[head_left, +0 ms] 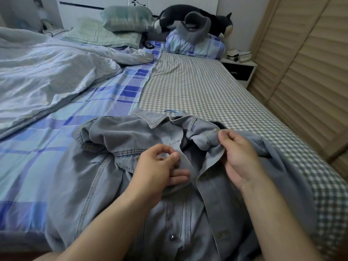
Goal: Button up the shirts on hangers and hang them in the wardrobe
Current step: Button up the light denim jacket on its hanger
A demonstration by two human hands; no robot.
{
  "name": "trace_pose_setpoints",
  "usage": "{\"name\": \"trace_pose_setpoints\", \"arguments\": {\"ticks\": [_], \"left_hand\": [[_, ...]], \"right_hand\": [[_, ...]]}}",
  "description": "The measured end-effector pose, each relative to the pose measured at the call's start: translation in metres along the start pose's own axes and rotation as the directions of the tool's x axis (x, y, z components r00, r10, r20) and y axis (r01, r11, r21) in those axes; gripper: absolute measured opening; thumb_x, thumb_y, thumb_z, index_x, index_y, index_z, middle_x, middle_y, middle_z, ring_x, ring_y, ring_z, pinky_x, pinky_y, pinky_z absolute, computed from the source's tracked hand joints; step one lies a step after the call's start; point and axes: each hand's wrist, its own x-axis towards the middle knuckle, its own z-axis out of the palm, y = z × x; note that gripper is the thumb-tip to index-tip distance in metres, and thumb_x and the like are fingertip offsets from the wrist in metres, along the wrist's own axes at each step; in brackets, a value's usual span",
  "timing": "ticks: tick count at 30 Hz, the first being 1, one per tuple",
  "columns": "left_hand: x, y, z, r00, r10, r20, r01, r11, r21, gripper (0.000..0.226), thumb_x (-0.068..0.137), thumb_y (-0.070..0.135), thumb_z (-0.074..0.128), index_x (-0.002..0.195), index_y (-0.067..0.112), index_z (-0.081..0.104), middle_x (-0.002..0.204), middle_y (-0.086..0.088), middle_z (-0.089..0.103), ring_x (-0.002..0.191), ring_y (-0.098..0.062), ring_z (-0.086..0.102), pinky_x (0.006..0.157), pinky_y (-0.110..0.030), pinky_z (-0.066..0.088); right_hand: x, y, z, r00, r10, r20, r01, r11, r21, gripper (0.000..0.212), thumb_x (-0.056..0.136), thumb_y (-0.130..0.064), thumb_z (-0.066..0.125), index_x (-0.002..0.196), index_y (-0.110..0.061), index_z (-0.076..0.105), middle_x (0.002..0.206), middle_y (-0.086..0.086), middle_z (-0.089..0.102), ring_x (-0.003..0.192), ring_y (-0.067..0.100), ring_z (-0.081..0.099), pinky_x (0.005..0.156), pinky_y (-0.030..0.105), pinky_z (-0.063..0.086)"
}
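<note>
At the far left we note a rumpled quilt [47, 72] on the bed [197, 87], with pillows and a dark plush toy [197, 17] at the far end. None of these bears on the work.

In the near centre the denim shirt [90, 176] lies face up on the bed, collar [150, 119] pointing away from us. A short blue piece [170, 110] shows just beyond the collar; it may belong to a hanger, but we cannot confirm it.

The left hand [160, 166] rests on the left front panel near the chest, thumb and forefinger curled together as if pinching the placket edge or a button there; the item under the fingertips is too small to make out. Below it, one metal button [171, 236] on the left placket and a buttonhole [222, 234] on the right placket lie apart, unfastened.

The right hand [239, 157] pinches the folded-back edge of the right front panel, just beside the collar.

At the right, louvred wardrobe doors [305, 72] stand near the bed, and appear closed.

Our judgement: buttoning is at its first stage, at the upper placket. The next move calls for bringing the right edge over the left, aligning hole with button, then pushing the button through.
</note>
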Motion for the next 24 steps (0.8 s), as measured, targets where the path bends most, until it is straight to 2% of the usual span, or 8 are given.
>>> {"name": "trace_pose_setpoints", "arguments": {"ticks": [3,5,8,10,13,15,20,24], "left_hand": [[0.000,-0.007,0.002,1.000,0.002,-0.014,-0.003,0.996,-0.085,0.012,0.099,0.003,0.062,0.089,0.009,0.062,0.073,-0.009,0.068,0.069,-0.024,0.073,0.064,-0.035,0.062],[0.002,-0.013,0.002,0.997,0.061,-0.038,-0.063,0.997,-0.050,0.013,0.096,-0.004,0.063,0.089,0.007,0.066,0.078,-0.013,0.070,0.070,-0.020,0.072,0.065,-0.032,0.062],[0.000,-0.015,0.005,0.995,0.093,-0.041,-0.094,0.995,-0.039,0.013,0.093,-0.006,0.066,0.089,0.006,0.069,0.078,-0.015,0.072,0.069,-0.020,0.069,0.061,-0.027,0.060],[-0.004,-0.013,0.005,0.997,0.077,-0.031,-0.079,0.995,-0.065,0.009,0.093,-0.004,0.067,0.091,0.004,0.070,0.076,-0.012,0.072,0.071,-0.019,0.069,0.062,-0.026,0.061],[-0.008,-0.011,0.003,0.999,0.048,-0.014,-0.050,0.994,-0.093,0.006,0.093,-0.002,0.067,0.095,0.001,0.071,0.076,-0.009,0.070,0.073,-0.017,0.068,0.064,-0.027,0.060],[-0.008,-0.011,0.001,0.999,0.052,0.004,-0.051,0.996,-0.070,0.007,0.093,-0.003,0.067,0.094,0.002,0.071,0.078,-0.010,0.070,0.074,-0.018,0.068,0.067,-0.027,0.061],[-0.006,-0.013,0.000,0.997,0.071,0.011,-0.071,0.997,-0.027,0.011,0.092,-0.003,0.069,0.090,0.007,0.074,0.073,-0.006,0.071,0.073,-0.016,0.067,0.072,-0.028,0.061],[-0.004,-0.015,-0.001,0.995,0.104,0.004,-0.104,0.995,-0.003,0.016,0.091,-0.003,0.070,0.086,0.011,0.076,0.072,-0.005,0.074,0.070,-0.015,0.068,0.074,-0.028,0.060]], "right_hand": [[-0.003,0.004,0.005,0.990,-0.140,-0.028,0.132,0.973,-0.189,0.014,0.097,-0.012,0.066,0.090,-0.022,0.074,0.090,-0.002,0.077,0.092,0.010,0.071,0.088,0.028,0.055],[-0.015,0.007,0.008,0.992,-0.077,0.104,0.094,0.981,-0.169,0.021,0.090,0.001,0.068,0.097,-0.018,0.073,0.093,0.000,0.078,0.091,0.010,0.071,0.080,0.022,0.055],[-0.030,0.012,0.008,0.958,0.089,0.272,-0.070,0.994,-0.081,0.029,0.087,0.014,0.061,0.096,-0.011,0.073,0.090,0.007,0.078,0.085,0.013,0.072,0.076,0.020,0.057],[-0.028,0.013,0.004,0.952,0.159,0.263,-0.159,0.987,-0.018,0.027,0.089,0.013,0.056,0.102,-0.005,0.071,0.091,0.011,0.077,0.083,0.018,0.072,0.075,0.026,0.059],[-0.022,0.012,-0.004,0.930,0.240,0.280,-0.270,0.960,0.073,0.034,0.087,0.009,0.054,0.118,0.003,0.065,0.109,0.023,0.072,0.096,0.031,0.069,0.088,0.046,0.055],[-0.024,0.013,-0.005,0.912,0.263,0.314,-0.303,0.949,0.088,0.038,0.087,0.007,0.053,0.124,0.005,0.062,0.118,0.027,0.069,0.100,0.033,0.069,0.093,0.048,0.054],[-0.031,0.022,0.006,0.949,0.179,0.258,-0.192,0.981,0.028,0.022,0.099,0.004,0.051,0.116,0.004,0.065,0.114,0.025,0.072,0.102,0.030,0.069,0.102,0.045,0.052],[-0.034,0.025,0.010,0.959,0.087,0.271,-0.025,0.974,-0.225,0.020,0.099,0.000,0.056,0.106,-0.010,0.072,0.103,0.010,0.077,0.098,0.019,0.070,0.098,0.035,0.053]]}}
